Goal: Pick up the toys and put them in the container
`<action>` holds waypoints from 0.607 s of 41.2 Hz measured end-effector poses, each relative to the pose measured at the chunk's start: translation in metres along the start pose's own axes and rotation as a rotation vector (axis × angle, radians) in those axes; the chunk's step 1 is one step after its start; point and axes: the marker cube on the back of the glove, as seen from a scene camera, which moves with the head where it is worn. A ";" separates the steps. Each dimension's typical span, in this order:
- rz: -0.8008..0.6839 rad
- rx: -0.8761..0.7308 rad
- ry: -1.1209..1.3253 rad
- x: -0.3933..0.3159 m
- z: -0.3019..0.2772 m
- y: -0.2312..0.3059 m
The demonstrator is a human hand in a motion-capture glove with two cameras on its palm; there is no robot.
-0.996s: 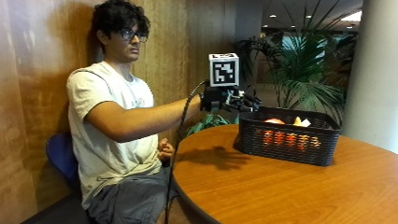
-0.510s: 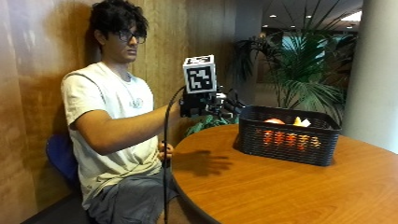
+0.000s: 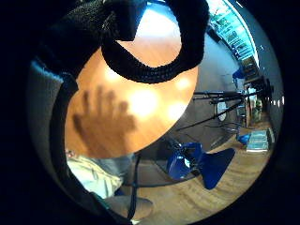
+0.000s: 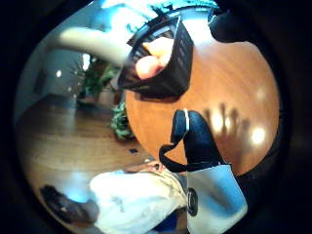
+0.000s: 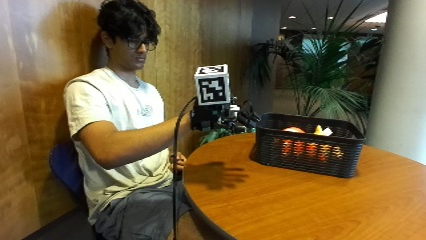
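Over table (image 5: 299, 200) edge, hands (image 5: 223, 117) spread, empty, now farther back from basket (image 5: 309, 145).

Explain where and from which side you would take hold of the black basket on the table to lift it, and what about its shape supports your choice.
Probably grip the black basket by its top rim, coming from above at the short end nearest the gloved right hand. The rim is open and unobstructed, the walls are slotted, and the orange toys sit inside below it, so fingers can hook over the edge.

Wood-panelled wall (image 5: 33, 100), potted palm (image 5: 319, 75), pale column (image 5: 399, 75), round wooden table (image 5: 299, 200), blue chairs (image 3: 201, 164).
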 end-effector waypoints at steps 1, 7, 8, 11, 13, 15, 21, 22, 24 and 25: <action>0.002 -0.002 0.004 0.000 0.001 0.000; -0.001 -0.008 0.023 -0.002 0.003 -0.001; -0.003 -0.007 0.027 -0.003 0.003 -0.001; 0.006 -0.001 0.058 -0.004 0.004 -0.003; 0.010 -0.002 0.076 -0.004 0.004 -0.004; 0.014 -0.005 0.083 -0.003 0.004 -0.005; 0.010 -0.018 0.050 -0.001 0.005 -0.006; 0.007 -0.020 0.049 -0.001 0.006 -0.006; 0.004 -0.021 0.063 -0.001 0.009 -0.006; 0.004 -0.021 0.068 -0.001 0.010 -0.006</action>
